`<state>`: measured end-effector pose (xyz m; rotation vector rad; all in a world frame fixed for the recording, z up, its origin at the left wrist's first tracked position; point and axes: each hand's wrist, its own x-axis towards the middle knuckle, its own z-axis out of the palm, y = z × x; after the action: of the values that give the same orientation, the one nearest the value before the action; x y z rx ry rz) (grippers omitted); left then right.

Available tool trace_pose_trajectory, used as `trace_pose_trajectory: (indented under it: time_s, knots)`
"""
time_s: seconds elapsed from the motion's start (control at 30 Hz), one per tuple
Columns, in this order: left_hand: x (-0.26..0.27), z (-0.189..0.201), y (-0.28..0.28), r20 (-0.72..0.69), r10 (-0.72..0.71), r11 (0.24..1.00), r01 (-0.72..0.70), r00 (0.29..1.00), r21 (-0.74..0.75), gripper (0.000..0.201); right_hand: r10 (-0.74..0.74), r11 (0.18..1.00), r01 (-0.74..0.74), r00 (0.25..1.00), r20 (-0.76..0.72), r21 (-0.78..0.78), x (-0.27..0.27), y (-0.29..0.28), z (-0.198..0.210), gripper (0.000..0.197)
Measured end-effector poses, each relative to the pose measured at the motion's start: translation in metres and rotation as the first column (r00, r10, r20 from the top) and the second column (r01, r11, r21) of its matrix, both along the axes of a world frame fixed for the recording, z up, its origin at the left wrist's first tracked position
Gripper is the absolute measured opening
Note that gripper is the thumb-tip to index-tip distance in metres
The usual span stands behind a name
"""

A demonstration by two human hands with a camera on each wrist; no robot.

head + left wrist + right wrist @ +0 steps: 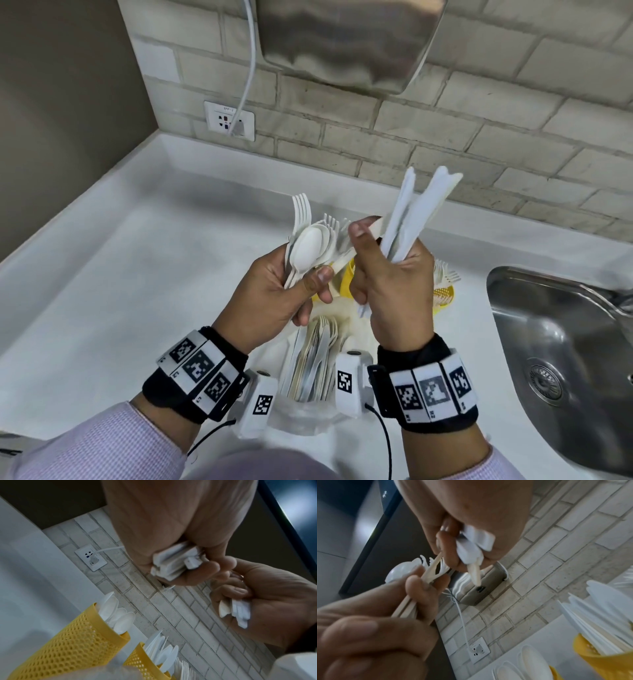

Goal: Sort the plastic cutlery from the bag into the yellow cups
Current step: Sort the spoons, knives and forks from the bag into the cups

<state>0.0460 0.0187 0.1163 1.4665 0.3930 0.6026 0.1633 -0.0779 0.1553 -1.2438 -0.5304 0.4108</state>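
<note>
Above the white counter, my left hand (301,284) grips a mixed bunch of white plastic spoons and forks (310,240) by the handles. My right hand (383,270) grips a bundle of white knives (411,212) that points up, and its thumb and forefinger pinch one piece (368,224) sticking out of the left bunch. Yellow mesh cups (445,296) are mostly hidden behind my hands. One cup (68,649) holds spoons and another (135,660) holds knives. The clear bag (310,363) with more cutlery lies below my wrists.
A steel sink (565,342) is set into the counter at the right. On the brick wall hang a metal hand dryer (342,44) and a socket (229,120) with a white cable plugged in. A grey side wall closes the left.
</note>
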Motion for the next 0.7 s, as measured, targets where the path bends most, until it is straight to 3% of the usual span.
trace_pose_trajectory:
  time_s: [0.17, 0.27, 0.37, 0.53, 0.7]
  knots:
    - [-0.001, 0.002, -0.001, 0.012, 0.027, 1.0, -0.027, 1.0, -0.01, 0.01, -0.066, 0.993, 0.083, 0.981, -0.185, 0.084, 0.003, 0.003, -0.002, 0.015]
    - [-0.004, 0.002, 0.001, 0.009, 0.051, 0.999, -0.051, 0.999, -0.015, 0.019, -0.082, 0.966, 0.164, 0.928, -0.363, 0.202, 0.012, 0.001, 0.0, 0.021]
    - [-0.005, 0.002, 0.002, -0.002, 0.054, 0.998, -0.054, 0.999, -0.022, 0.022, -0.131, 0.932, 0.263, 0.886, -0.444, 0.251, 0.021, -0.003, 0.001, 0.023]
    - [-0.004, -0.001, 0.003, -0.042, 0.053, 0.997, -0.056, 0.998, -0.062, 0.047, -0.194, 0.92, 0.319, 0.875, -0.442, 0.226, 0.027, -0.003, -0.001, 0.03]
    - [0.002, 0.004, 0.001, -0.029, 0.032, 0.955, -0.039, 0.999, -0.294, 0.029, -0.187, 0.92, 0.263, 0.946, -0.266, 0.29, 0.017, 0.003, 0.005, 0.026]
